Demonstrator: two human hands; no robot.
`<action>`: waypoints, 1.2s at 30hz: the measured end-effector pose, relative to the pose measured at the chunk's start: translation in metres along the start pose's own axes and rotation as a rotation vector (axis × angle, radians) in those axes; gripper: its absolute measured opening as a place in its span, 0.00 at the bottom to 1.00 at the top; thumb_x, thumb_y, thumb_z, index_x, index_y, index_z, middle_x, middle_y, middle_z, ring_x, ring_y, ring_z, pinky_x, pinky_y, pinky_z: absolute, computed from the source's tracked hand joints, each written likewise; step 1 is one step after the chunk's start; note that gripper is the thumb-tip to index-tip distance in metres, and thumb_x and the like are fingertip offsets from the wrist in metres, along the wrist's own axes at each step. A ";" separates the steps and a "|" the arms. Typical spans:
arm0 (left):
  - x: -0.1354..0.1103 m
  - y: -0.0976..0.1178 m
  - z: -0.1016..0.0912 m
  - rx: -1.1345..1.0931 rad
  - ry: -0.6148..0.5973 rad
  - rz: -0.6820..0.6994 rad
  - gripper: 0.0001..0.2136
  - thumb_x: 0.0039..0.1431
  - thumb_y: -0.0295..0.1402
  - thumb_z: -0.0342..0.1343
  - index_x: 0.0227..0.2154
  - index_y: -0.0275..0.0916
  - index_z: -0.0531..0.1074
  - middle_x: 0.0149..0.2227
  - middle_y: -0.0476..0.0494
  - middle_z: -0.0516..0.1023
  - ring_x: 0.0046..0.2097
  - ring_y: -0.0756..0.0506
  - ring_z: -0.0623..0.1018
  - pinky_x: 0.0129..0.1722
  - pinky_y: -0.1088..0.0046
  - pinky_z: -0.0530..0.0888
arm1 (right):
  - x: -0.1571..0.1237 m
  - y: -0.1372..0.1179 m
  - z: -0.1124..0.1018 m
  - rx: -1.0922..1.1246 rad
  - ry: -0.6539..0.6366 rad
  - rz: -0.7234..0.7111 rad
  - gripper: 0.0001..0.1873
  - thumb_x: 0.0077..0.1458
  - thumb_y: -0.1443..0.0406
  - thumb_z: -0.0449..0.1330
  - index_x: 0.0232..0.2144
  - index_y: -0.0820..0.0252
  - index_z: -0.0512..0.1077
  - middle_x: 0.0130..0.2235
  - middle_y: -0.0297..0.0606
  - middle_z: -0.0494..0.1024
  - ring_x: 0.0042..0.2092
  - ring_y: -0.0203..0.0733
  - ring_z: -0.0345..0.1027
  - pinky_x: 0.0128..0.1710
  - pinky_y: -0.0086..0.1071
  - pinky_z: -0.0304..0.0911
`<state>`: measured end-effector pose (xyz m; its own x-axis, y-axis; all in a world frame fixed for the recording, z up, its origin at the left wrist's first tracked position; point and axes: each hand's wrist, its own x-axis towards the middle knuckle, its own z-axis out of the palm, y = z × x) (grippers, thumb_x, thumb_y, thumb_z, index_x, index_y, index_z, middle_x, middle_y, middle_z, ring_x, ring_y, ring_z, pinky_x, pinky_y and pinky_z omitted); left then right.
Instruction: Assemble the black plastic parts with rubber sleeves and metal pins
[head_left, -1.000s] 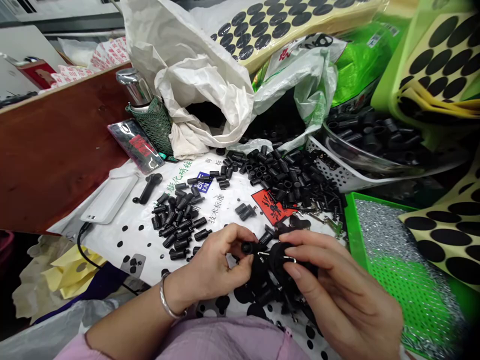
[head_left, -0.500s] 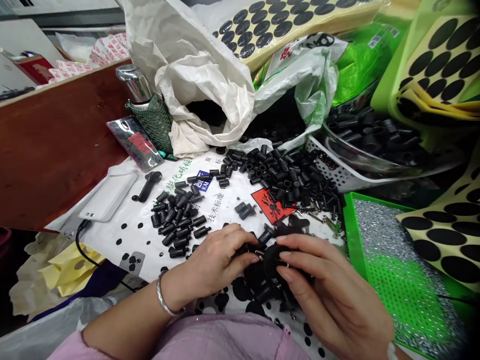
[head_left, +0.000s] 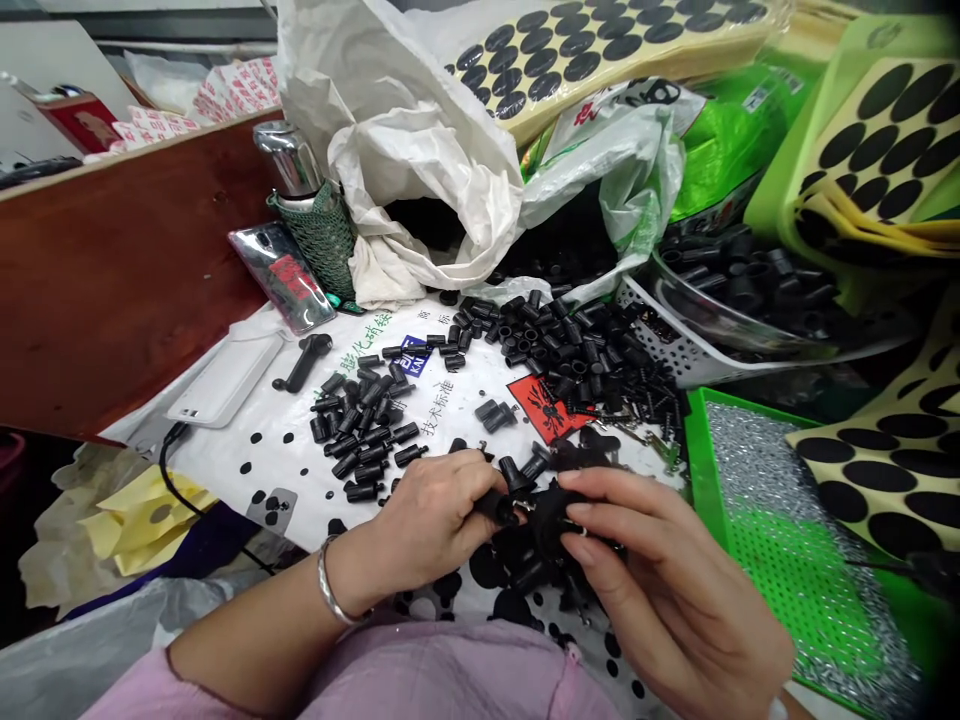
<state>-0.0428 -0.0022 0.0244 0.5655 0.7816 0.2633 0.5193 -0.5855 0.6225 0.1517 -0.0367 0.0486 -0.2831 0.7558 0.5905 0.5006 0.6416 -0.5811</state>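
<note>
The fingers of the left hand point(head_left: 435, 510) cover most of the black cylinder point(head_left: 495, 507) they grip; only one end is exposed. The right hand point(head_left: 667, 570) conceals part of the dark piece point(head_left: 550, 518) in its fingertips, whose outline merges with the black parts point(head_left: 529, 575) heaped below. The metal detail point(head_left: 524, 507) between the hands is too small to identify. The near edge of the worktop point(head_left: 480, 385) is obscured by the pink garment point(head_left: 450, 670). Toward the far edge, the mouth of the white bag point(head_left: 480, 170) is dark, its interior indistinguishable. Beyond the right edge, the disc sheet point(head_left: 877, 470) is cut off by the frame.
</note>
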 end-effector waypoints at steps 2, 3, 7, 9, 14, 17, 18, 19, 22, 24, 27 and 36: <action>-0.003 0.004 -0.002 -0.047 -0.031 -0.014 0.04 0.57 0.28 0.47 0.29 0.37 0.66 0.26 0.49 0.68 0.27 0.50 0.68 0.26 0.76 0.63 | 0.002 -0.005 -0.002 -0.025 -0.024 -0.039 0.13 0.48 0.76 0.56 0.38 0.62 0.68 0.42 0.42 0.72 0.43 0.39 0.68 0.41 0.30 0.67; -0.004 0.005 -0.003 -0.072 -0.048 -0.017 0.03 0.57 0.28 0.47 0.29 0.37 0.65 0.25 0.49 0.68 0.27 0.51 0.67 0.26 0.77 0.63 | 0.003 -0.008 -0.003 -0.044 -0.040 -0.065 0.12 0.48 0.76 0.56 0.37 0.62 0.67 0.41 0.42 0.72 0.43 0.39 0.68 0.40 0.30 0.68; -0.011 0.012 -0.005 -0.140 -0.144 0.015 0.02 0.55 0.27 0.49 0.27 0.37 0.63 0.24 0.52 0.66 0.26 0.51 0.66 0.26 0.78 0.61 | 0.004 -0.018 -0.002 -0.143 -0.099 -0.213 0.10 0.50 0.75 0.55 0.36 0.62 0.68 0.39 0.43 0.74 0.42 0.39 0.69 0.40 0.32 0.69; -0.014 0.015 -0.007 -0.134 -0.203 0.037 0.04 0.53 0.27 0.50 0.25 0.38 0.62 0.23 0.53 0.64 0.25 0.52 0.65 0.25 0.77 0.60 | 0.004 -0.022 -0.002 -0.172 -0.102 -0.277 0.11 0.49 0.76 0.55 0.36 0.63 0.68 0.38 0.43 0.74 0.42 0.39 0.69 0.42 0.34 0.68; -0.023 0.020 -0.019 -0.207 -0.272 0.021 0.06 0.54 0.30 0.51 0.24 0.36 0.62 0.21 0.54 0.62 0.24 0.53 0.62 0.24 0.78 0.57 | 0.008 -0.030 -0.003 -0.128 -0.233 -0.291 0.11 0.50 0.76 0.54 0.37 0.64 0.69 0.39 0.45 0.74 0.43 0.38 0.69 0.40 0.31 0.69; -0.031 0.018 -0.029 -0.326 -0.350 0.002 0.10 0.56 0.36 0.51 0.24 0.35 0.65 0.20 0.54 0.61 0.22 0.54 0.61 0.22 0.80 0.57 | 0.011 -0.037 0.000 -0.083 -0.309 -0.294 0.12 0.51 0.75 0.53 0.38 0.63 0.69 0.40 0.45 0.74 0.43 0.38 0.69 0.38 0.30 0.70; -0.034 0.017 -0.032 -0.352 -0.379 -0.001 0.11 0.56 0.37 0.52 0.24 0.35 0.66 0.20 0.54 0.62 0.22 0.55 0.62 0.22 0.81 0.58 | 0.012 -0.039 0.002 -0.078 -0.314 -0.314 0.12 0.52 0.75 0.52 0.38 0.62 0.69 0.40 0.45 0.74 0.43 0.39 0.69 0.39 0.31 0.70; -0.038 0.016 -0.034 -0.375 -0.405 -0.001 0.10 0.56 0.37 0.52 0.25 0.35 0.67 0.20 0.54 0.63 0.22 0.55 0.62 0.22 0.81 0.58 | 0.011 -0.041 0.004 -0.076 -0.316 -0.338 0.12 0.52 0.74 0.52 0.39 0.61 0.69 0.40 0.45 0.75 0.44 0.40 0.69 0.40 0.32 0.70; -0.049 0.009 -0.039 -0.458 -0.470 -0.008 0.09 0.56 0.36 0.53 0.29 0.35 0.71 0.22 0.53 0.65 0.23 0.55 0.65 0.23 0.82 0.60 | 0.011 -0.045 0.012 -0.083 -0.377 -0.396 0.13 0.54 0.73 0.51 0.40 0.60 0.70 0.42 0.44 0.75 0.47 0.42 0.68 0.43 0.35 0.69; -0.054 0.004 -0.040 -0.535 -0.490 -0.035 0.09 0.55 0.36 0.53 0.29 0.35 0.71 0.21 0.54 0.64 0.23 0.55 0.65 0.23 0.83 0.61 | 0.013 -0.046 0.017 -0.077 -0.454 -0.396 0.12 0.55 0.72 0.51 0.40 0.62 0.70 0.43 0.46 0.75 0.49 0.41 0.67 0.44 0.33 0.68; -0.058 -0.004 -0.039 -0.605 -0.454 -0.103 0.08 0.54 0.35 0.54 0.26 0.34 0.71 0.20 0.55 0.63 0.23 0.56 0.64 0.21 0.84 0.60 | 0.018 -0.044 0.024 -0.075 -0.538 -0.371 0.11 0.55 0.68 0.53 0.41 0.66 0.68 0.45 0.50 0.73 0.50 0.41 0.66 0.45 0.31 0.67; -0.043 -0.011 -0.034 -0.848 -0.543 -0.216 0.07 0.52 0.29 0.55 0.31 0.31 0.73 0.22 0.54 0.66 0.25 0.55 0.64 0.24 0.84 0.63 | 0.022 -0.025 0.025 -0.192 -0.562 -0.442 0.17 0.56 0.67 0.52 0.48 0.70 0.65 0.47 0.50 0.72 0.53 0.41 0.62 0.50 0.32 0.63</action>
<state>-0.0949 -0.0216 0.0315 0.8364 0.5263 -0.1530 0.1397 0.0652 0.9880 0.1127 -0.0331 0.0624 -0.8420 0.4184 0.3405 0.3626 0.9063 -0.2170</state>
